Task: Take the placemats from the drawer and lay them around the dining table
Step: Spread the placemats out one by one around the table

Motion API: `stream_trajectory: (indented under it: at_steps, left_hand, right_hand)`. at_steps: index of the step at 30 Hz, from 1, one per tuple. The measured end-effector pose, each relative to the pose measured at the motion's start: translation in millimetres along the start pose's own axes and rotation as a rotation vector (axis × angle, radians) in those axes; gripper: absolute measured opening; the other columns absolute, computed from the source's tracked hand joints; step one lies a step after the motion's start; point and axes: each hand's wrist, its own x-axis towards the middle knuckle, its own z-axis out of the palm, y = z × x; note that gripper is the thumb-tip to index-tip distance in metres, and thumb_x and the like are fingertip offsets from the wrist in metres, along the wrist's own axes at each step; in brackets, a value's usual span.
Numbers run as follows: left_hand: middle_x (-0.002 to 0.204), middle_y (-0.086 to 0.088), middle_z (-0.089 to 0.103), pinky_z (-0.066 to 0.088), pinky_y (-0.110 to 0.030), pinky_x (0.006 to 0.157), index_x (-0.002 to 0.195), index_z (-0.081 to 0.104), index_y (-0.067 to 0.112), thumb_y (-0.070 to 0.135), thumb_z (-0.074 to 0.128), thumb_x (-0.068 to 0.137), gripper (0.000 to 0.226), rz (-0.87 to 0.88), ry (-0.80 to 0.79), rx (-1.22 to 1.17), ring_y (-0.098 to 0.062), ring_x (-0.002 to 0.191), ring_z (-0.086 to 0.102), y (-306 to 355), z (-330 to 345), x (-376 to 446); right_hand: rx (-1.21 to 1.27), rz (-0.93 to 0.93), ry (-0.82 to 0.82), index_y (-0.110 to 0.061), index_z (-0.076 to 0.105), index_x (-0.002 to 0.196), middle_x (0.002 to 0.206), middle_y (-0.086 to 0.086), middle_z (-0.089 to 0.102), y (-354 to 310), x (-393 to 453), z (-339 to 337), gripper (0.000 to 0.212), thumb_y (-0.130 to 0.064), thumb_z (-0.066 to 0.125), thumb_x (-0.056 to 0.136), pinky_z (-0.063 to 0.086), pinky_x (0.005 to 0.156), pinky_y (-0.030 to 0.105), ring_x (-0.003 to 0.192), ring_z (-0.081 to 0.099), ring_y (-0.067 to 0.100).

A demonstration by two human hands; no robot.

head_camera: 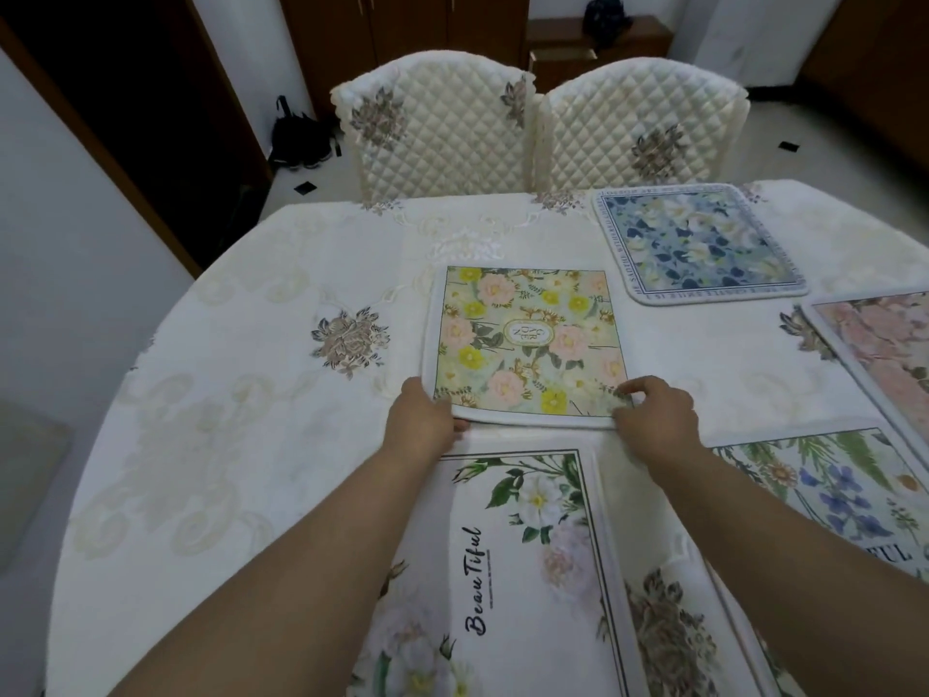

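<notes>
While both hands hold the near edge of the yellow-and-pink floral placemat (528, 342), the step in hand looks like the placing of this mat on the surface (211, 394). The left hand (421, 420) grips the near left corner, thumb tucked under the edge; the right hand (653, 412) pinches the near right corner with fingers curled on it. This mat lies flat toward the middle, short of the two quilted chairs (533, 128) at the far side. Four other mats are already down: a blue floral placemat (696, 244) far right, a pink placemat (885, 344) at the right edge, a blue-flower placemat (844, 490) near right, and a white "Beautiful" placemat (507, 555) nearest, partly under the forearms. As a judgement, the next move calls for sliding the held mat farther and leftward, to sit before the left chair, squared to the edge, then letting go.
</notes>
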Motion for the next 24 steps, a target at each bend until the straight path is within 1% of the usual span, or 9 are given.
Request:
stream_trajectory:
  at_steps: [2,4,6,9,13,15,18,20,24]
  left_hand:
    - [0.085,-0.014,0.076,0.055,-0.03,0.05,0.118,0.049,0.009,0.017,0.044,0.106,0.015,0.005,0.058,-0.106,-0.018,0.057,0.073,-9,-7,-1]
    - [0.085,-0.015,0.076,0.055,-0.028,0.048,0.113,0.051,0.008,0.016,0.044,0.106,0.013,0.005,0.109,-0.134,-0.017,0.056,0.073,-18,-17,-6]
    - [0.091,-0.009,0.077,0.061,-0.033,0.063,0.118,0.055,0.01,0.02,0.048,0.105,0.018,0.048,0.118,-0.079,-0.018,0.071,0.076,-27,-28,-13]
    - [0.129,0.006,0.062,0.048,-0.029,0.087,0.142,0.049,0.02,0.035,0.056,0.102,0.044,0.149,0.07,0.089,-0.01,0.108,0.061,-40,-55,-38]
    - [0.157,0.005,0.037,0.04,-0.036,0.112,0.156,0.035,0.029,0.036,0.055,0.101,0.059,0.251,0.058,0.326,-0.013,0.139,0.043,-76,-117,-98]
    - [0.159,0.004,0.037,0.036,-0.038,0.115,0.156,0.034,0.03,0.037,0.052,0.102,0.057,0.267,0.061,0.53,-0.016,0.142,0.04,-94,-148,-126]
    - [0.155,0.006,0.043,0.037,-0.035,0.112,0.151,0.041,0.029,0.039,0.048,0.103,0.05,0.293,0.126,0.619,-0.017,0.139,0.043,-110,-193,-161]
    - [0.156,0.008,0.042,0.037,-0.035,0.109,0.151,0.04,0.03,0.042,0.044,0.103,0.049,0.32,0.145,0.675,-0.016,0.138,0.043,-122,-226,-181]
    - [0.16,0.009,0.034,0.037,-0.04,0.114,0.154,0.035,0.029,0.05,0.038,0.104,0.055,0.328,0.135,0.756,-0.015,0.142,0.037,-151,-313,-213]
  right_hand:
    - [0.085,-0.055,-0.008,-0.02,0.07,0.117,0.11,0.01,0.067,7,-2,1,0.034,-0.009,0.062,0.086,0.056,0.074,0.037,0.084,0.067,0.03]
    - [0.099,-0.118,-0.031,-0.016,0.067,0.127,0.117,0.008,0.07,8,-3,4,0.035,-0.015,0.061,0.092,0.05,0.081,0.03,0.092,0.066,0.023]
    - [0.083,-0.154,-0.085,-0.012,0.063,0.134,0.129,0.01,0.066,3,-4,5,0.04,-0.013,0.058,0.094,0.045,0.094,0.03,0.111,0.063,0.026]
    - [0.072,-0.213,-0.139,-0.01,0.056,0.141,0.151,0.011,0.047,-2,-24,0,0.045,-0.016,0.059,0.096,0.033,0.112,0.037,0.137,0.045,0.029]
    - [-0.021,-0.333,-0.162,-0.015,0.052,0.143,0.152,0.009,0.046,2,-92,-7,0.047,-0.021,0.061,0.097,0.034,0.114,0.043,0.136,0.045,0.029]
    - [-0.129,-0.355,-0.241,-0.017,0.048,0.146,0.151,0.008,0.047,-15,-130,-5,0.053,-0.029,0.061,0.097,0.036,0.112,0.042,0.136,0.045,0.028]
    - [-0.284,-0.479,-0.373,-0.029,0.048,0.145,0.144,0.0,0.055,-60,-196,3,0.055,-0.048,0.058,0.094,0.044,0.103,0.038,0.125,0.054,0.019]
    - [-0.356,-0.558,-0.41,-0.035,0.045,0.146,0.147,-0.008,0.05,-92,-245,9,0.059,-0.06,0.052,0.093,0.044,0.101,0.035,0.118,0.057,0.013]
    - [-0.376,-0.603,-0.333,-0.036,0.04,0.148,0.153,-0.012,0.042,-151,-342,22,0.065,-0.068,0.047,0.091,0.041,0.107,0.039,0.136,0.044,0.014]
